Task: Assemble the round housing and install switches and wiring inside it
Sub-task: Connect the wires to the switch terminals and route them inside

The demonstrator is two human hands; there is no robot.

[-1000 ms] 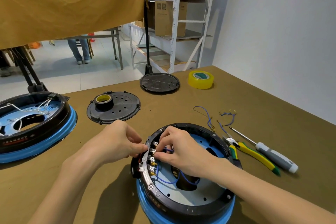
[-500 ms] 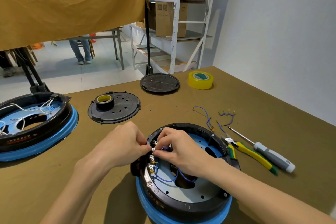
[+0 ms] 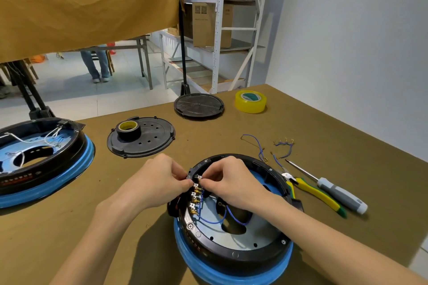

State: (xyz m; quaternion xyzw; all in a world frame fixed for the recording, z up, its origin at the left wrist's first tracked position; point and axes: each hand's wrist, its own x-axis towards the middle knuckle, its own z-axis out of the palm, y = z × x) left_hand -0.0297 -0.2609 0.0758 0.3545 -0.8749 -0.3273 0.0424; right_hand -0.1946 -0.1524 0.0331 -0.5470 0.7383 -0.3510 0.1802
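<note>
A round black housing (image 3: 234,254) on a blue ring sits at the table's near middle. A row of switches (image 3: 195,199) with brass terminals lines its left inner wall, and blue wires (image 3: 213,221) loop from them over the grey floor plate. My left hand (image 3: 159,178) pinches the housing's left wall at the top switch from outside. From inside the housing, my right hand (image 3: 231,183) pinches a blue wire end at that same switch terminal. The fingertips of both hands nearly meet there and hide the terminal.
A second housing (image 3: 46,183) with white wires lies at the left. A black cover plate (image 3: 157,143) carries a black tape roll (image 3: 128,129); another black disc (image 3: 199,106) and yellow tape (image 3: 250,101) sit further back. Spare blue wires (image 3: 281,146), yellow pliers (image 3: 312,194) and a screwdriver (image 3: 333,190) lie to the right.
Both hands have shifted slightly up along the switch row to the top switch, still pinching at the terminals. The view moved a little closer.
</note>
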